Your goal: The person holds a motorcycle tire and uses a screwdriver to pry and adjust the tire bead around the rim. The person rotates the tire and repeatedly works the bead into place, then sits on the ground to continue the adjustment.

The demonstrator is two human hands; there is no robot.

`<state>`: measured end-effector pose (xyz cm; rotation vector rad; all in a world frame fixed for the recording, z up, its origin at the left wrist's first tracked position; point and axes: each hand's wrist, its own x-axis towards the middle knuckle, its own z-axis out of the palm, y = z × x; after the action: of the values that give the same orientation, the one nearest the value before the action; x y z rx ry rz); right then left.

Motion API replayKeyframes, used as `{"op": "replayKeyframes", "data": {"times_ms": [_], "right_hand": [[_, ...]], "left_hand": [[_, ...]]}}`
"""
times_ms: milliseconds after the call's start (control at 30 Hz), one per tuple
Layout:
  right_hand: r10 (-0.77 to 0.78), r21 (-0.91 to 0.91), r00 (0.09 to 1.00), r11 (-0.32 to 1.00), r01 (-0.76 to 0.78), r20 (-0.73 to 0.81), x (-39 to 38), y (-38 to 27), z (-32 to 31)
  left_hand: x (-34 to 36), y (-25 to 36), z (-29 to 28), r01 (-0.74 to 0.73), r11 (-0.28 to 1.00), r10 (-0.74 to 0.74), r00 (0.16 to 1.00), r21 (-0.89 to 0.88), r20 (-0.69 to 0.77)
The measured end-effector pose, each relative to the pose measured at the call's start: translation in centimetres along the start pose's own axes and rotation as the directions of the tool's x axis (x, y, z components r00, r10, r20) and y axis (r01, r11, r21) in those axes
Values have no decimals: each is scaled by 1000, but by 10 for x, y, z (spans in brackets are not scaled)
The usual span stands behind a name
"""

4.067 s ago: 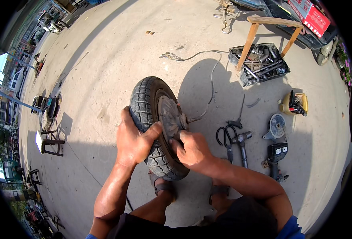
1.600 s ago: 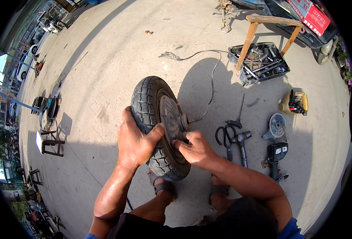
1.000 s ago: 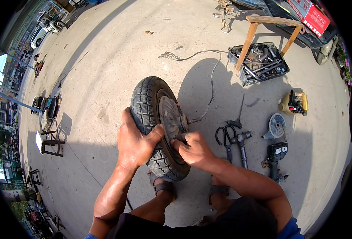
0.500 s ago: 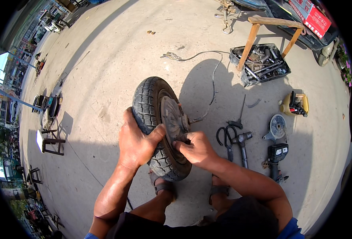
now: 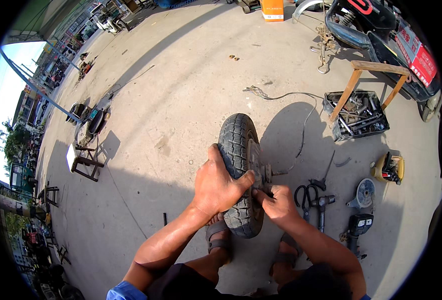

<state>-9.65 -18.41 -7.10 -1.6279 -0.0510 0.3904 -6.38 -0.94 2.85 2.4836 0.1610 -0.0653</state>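
Observation:
A small black treaded tyre [image 5: 234,140] on a dirty metal hub [image 5: 255,156] stands nearly upright between my sandalled feet. My left hand [image 5: 219,184] grips it from the left, thumb over the tread. At the hub's lower right, my right hand [image 5: 277,204] has its fingers curled and pinched; what they hold there is hidden. A cable [image 5: 303,154] runs from the axle across the concrete. To the right lie black scissors [image 5: 301,196], a hammer [image 5: 324,202], a round metal plate [image 5: 365,192] and a battery power tool [image 5: 358,225].
A crate of sockets and wrenches [image 5: 361,125] sits by a wooden frame [image 5: 373,68], with a yellow cut-down jug [image 5: 388,171] below. A dismantled scooter [image 5: 363,25] is top right, an orange box [image 5: 272,10] behind. A stool [image 5: 83,162] and parked vehicles [image 5: 106,19] are leftward.
The camera view has shifted, so the scene sits farther right and lower. The wheel now appears more edge-on, showing less of its hub face. Both hands remain on it.

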Motion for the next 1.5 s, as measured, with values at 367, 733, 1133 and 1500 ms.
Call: {"op": "replayKeyframes", "data": {"times_ms": [367, 733, 1133, 1500], "right_hand": [[6, -65, 999, 998, -3, 41, 0, 16, -2], [20, -21, 1000, 1000, -20, -2, -1, -4, -2], [5, 138, 999, 990, -10, 37, 1, 15, 2], [13, 28, 999, 1000, -14, 34, 1, 6, -3]], "left_hand": [[-1, 1, 1, 46, 991, -41, 998, -122, 47], [0, -2, 1, 56, 992, -54, 998, -115, 24], [1, 2, 0, 76, 992, -72, 997, -100, 36], [1, -1, 1, 38, 995, -37, 999, -90, 12]]}}
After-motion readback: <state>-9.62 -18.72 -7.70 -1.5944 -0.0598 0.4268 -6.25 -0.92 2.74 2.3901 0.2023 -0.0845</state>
